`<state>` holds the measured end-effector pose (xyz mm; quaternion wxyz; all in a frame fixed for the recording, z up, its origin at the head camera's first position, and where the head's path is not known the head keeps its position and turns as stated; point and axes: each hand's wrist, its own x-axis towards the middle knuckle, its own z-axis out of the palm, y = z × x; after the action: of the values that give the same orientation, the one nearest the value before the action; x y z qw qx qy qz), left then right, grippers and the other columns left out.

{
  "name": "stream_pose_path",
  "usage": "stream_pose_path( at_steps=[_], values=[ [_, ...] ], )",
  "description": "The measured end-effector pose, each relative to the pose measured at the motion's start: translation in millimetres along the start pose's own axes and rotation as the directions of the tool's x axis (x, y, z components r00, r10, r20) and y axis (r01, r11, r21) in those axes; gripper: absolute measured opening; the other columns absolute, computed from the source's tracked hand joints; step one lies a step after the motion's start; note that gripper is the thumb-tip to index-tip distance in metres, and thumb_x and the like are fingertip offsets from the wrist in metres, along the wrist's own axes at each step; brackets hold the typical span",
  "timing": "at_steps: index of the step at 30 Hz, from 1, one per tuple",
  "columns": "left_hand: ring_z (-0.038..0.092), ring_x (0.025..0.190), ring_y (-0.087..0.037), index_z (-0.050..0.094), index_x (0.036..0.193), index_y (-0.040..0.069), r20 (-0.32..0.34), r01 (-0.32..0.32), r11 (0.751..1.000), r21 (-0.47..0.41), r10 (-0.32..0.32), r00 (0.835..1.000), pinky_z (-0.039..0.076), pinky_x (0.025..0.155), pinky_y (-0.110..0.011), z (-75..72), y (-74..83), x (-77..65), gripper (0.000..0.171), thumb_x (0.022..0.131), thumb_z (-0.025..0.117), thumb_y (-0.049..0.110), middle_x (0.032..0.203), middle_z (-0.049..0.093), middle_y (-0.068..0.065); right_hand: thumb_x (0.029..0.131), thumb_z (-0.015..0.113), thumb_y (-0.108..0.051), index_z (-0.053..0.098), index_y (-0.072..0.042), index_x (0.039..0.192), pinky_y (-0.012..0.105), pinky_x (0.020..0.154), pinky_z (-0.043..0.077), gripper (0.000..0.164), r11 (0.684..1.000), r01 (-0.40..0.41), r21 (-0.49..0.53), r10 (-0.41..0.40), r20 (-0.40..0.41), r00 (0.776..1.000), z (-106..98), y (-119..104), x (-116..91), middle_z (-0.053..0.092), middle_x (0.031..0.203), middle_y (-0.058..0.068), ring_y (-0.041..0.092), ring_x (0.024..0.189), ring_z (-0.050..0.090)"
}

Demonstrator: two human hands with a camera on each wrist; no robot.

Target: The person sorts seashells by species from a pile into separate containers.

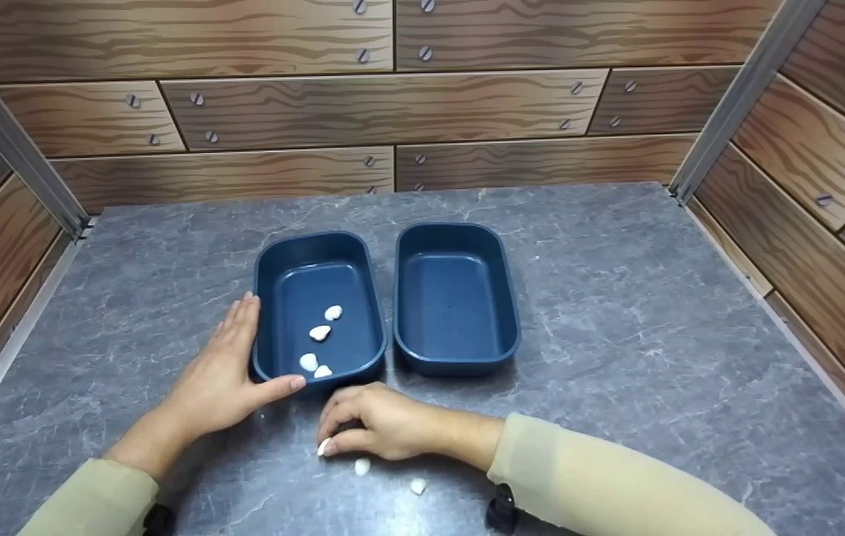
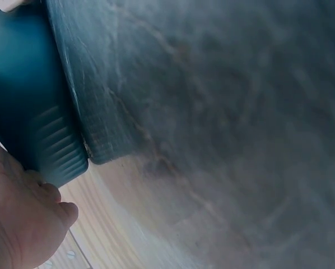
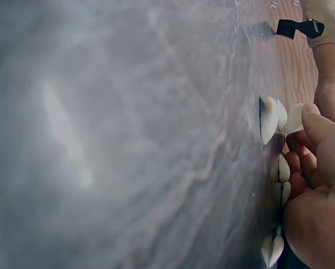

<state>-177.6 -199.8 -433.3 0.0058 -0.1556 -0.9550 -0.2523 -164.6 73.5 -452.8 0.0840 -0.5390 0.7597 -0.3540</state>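
Note:
Small white shells [image 1: 362, 467] lie on the grey marbled table near its front. My right hand [image 1: 385, 424], just in front of the left blue tray [image 1: 266, 253], pinches one white shell [image 3: 294, 119] between thumb and fingers. In the right wrist view, further shells [image 3: 268, 120] lie close by on the table. Against the left tray's outer left wall rests my left hand [image 1: 217, 380], fingers straight and thumb stretched along the near corner of the rim. Inside that tray several white shells [image 1: 320, 333] are scattered, mostly toward the near end.
A second blue tray [image 1: 458, 365] stands right beside the first, with a narrow gap between them. Wood-patterned panels [image 1: 392, 112] close in the table [image 1: 653, 335] at the back and both sides, with metal posts [image 1: 750, 89] at the corners.

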Motion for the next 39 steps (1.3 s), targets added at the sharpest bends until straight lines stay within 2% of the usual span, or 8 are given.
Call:
stream_pose_path(
  at_steps=[17,22,26,33,39],
  values=[
    [0.008,0.161,-0.043,0.007,0.170,0.002,-0.008,-0.002,1.000,0.004,0.002,1.000,0.016,0.126,-0.067,-0.6,0.3,-0.9,0.127,0.088,0.074,0.072,0.176,0.008,-0.021,0.102,0.074,-0.022,0.081,-0.012,0.101,0.010,0.087,0.049,0.013,1.000,-0.010,0.004,0.010,-0.025,1.000,-2,1,1,0.076,0.099,-0.002,-0.005,0.094,0.062],
    [0.009,0.161,-0.043,0.008,0.170,0.001,-0.011,-0.005,1.000,0.002,0.005,1.000,0.016,0.126,-0.066,-0.3,0.3,-0.7,0.127,0.088,0.074,0.072,0.176,0.009,-0.022,0.103,0.073,-0.023,0.080,-0.012,0.103,0.010,0.076,0.049,0.013,0.997,-0.050,0.058,0.053,-0.047,0.997,-4,-4,1,0.076,0.092,-0.003,-0.009,0.081,0.055],
    [0.008,0.161,-0.043,0.008,0.169,0.001,-0.010,-0.008,1.000,-0.005,0.008,1.000,0.015,0.126,-0.065,-0.4,0.3,-0.1,0.126,0.088,0.074,0.071,0.176,0.009,-0.021,0.103,0.073,-0.021,0.079,-0.010,0.103,0.011,0.074,0.052,0.012,0.994,-0.042,0.099,0.049,-0.063,0.997,-6,-10,0,0.075,0.089,-0.003,-0.010,0.078,0.055],
    [0.009,0.161,-0.044,0.008,0.169,0.001,-0.012,-0.003,1.000,-0.001,0.003,1.000,0.017,0.125,-0.067,-0.3,0.1,0.1,0.126,0.088,0.074,0.071,0.176,0.010,-0.022,0.101,0.076,-0.021,0.079,-0.011,0.104,0.017,0.079,0.057,0.011,0.988,-0.045,0.146,0.056,-0.075,0.996,-18,-21,-2,0.076,0.094,-0.003,-0.006,0.086,0.062],
    [0.009,0.161,-0.044,0.009,0.169,0.000,-0.008,-0.002,1.000,0.005,0.002,1.000,0.016,0.126,-0.066,0.4,0.1,0.2,0.126,0.088,0.074,0.070,0.176,0.010,-0.022,0.097,0.080,-0.018,0.079,-0.008,0.109,0.030,0.087,0.060,0.015,0.991,-0.039,0.130,0.054,-0.111,0.992,-36,-26,-5,0.075,0.102,-0.001,0.011,0.096,0.070]
  ],
)
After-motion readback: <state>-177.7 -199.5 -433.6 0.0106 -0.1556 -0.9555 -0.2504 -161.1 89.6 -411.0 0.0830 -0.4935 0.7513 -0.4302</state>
